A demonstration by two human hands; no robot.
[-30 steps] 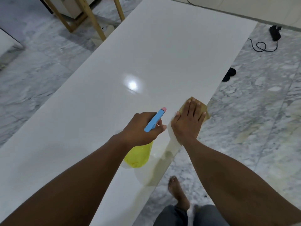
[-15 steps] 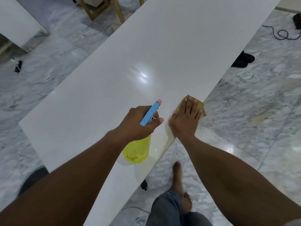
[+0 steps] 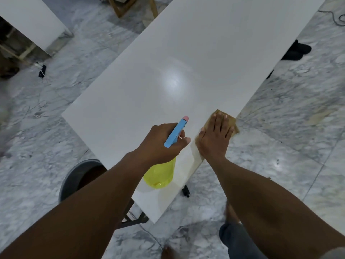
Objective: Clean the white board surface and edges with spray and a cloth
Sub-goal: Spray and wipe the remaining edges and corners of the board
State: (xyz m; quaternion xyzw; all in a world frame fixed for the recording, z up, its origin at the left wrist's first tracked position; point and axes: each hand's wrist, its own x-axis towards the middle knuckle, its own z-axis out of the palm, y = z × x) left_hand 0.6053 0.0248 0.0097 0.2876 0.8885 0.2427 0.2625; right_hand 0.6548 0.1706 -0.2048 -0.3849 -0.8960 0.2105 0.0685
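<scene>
Cloth lies at the white board's right edge, pressed flat under the right hand's straight fingers. The left hand curls round the spray bottle above the board's near end. Pushed outward, the cloth could slip off that edge.

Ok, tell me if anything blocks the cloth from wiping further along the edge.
Nothing visible. The cloth under the right hand sits at the edge of the white board, bare ahead; the left hand holds the spray bottle aside.
</scene>
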